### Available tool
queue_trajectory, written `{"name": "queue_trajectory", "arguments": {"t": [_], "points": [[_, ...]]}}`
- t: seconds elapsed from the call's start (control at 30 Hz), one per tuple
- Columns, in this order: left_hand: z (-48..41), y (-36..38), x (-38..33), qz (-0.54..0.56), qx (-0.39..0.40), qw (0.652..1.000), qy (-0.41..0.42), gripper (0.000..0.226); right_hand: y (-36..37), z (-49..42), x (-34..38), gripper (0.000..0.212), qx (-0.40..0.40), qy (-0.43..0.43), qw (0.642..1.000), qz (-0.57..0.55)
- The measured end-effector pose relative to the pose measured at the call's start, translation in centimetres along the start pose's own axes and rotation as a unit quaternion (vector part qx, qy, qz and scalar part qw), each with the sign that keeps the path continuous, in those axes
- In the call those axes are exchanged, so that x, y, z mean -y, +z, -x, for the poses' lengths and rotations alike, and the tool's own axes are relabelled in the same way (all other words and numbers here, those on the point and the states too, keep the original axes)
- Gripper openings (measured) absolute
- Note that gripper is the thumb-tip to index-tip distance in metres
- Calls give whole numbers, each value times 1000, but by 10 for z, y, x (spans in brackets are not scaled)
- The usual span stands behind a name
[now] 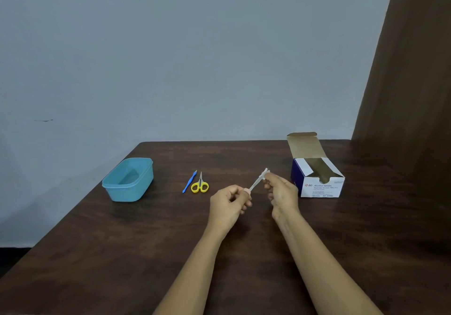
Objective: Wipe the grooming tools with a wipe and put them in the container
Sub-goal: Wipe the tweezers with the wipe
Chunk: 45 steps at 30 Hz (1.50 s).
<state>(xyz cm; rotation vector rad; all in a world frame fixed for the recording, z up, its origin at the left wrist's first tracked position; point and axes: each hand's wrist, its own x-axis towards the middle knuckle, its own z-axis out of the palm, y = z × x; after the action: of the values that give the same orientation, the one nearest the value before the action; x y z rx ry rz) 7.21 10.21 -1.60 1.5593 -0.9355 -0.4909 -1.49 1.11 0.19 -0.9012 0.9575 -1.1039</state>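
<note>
Just above the bench [146, 253], the left grip [230, 201] is pinching a slim metal tool [256, 183] by its near end. The right grip [280, 191] is squeezing what looks like a wipe [266, 171] around its far tip; sliding steadily while turning the tool seems best. Beyond, the scissors [200, 185] and the blue tool [189, 181] are waiting near the container [127, 192].

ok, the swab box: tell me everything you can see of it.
The swab box is cardboard, white on the front and dark blue on its left side, printed "BD Alcohol Swabs". Its lid flap is open and stands up at the back, plain brown inside; two white side flaps lie folded in. The front top edge has a rounded notch. Inside is dark; contents unseen. It stands upright on the table, at the right, just beyond the right hand; only the table plainly touches it.
</note>
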Motion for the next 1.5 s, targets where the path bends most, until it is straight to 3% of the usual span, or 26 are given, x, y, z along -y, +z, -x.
{"name": "queue_trajectory", "arguments": {"t": [0.23,0.5,0.7,0.93,1.2,1.5], "points": [[2,-1,0,-21,21,1000,4,21,1,-1,-2,10,-10,-30,999,34],[3,-1,-4,6,37,999,-18,23,-1,-2,-4,17,-5,-142,984,105],[2,-1,-5,7,40,999,-15,23,-2,-5,-5,13,-24,-132,987,87],[3,-4,-1,20,16,1000,-12,27,-16,-18,4,8,-62,-63,996,7],[1,-6,2,50,-56,997,-10,20,-9,-8,3,14,8,-49,998,33],[0,-4,6,18,-44,999,9,19,-6,3,6,12,71,-50,994,72]]}}
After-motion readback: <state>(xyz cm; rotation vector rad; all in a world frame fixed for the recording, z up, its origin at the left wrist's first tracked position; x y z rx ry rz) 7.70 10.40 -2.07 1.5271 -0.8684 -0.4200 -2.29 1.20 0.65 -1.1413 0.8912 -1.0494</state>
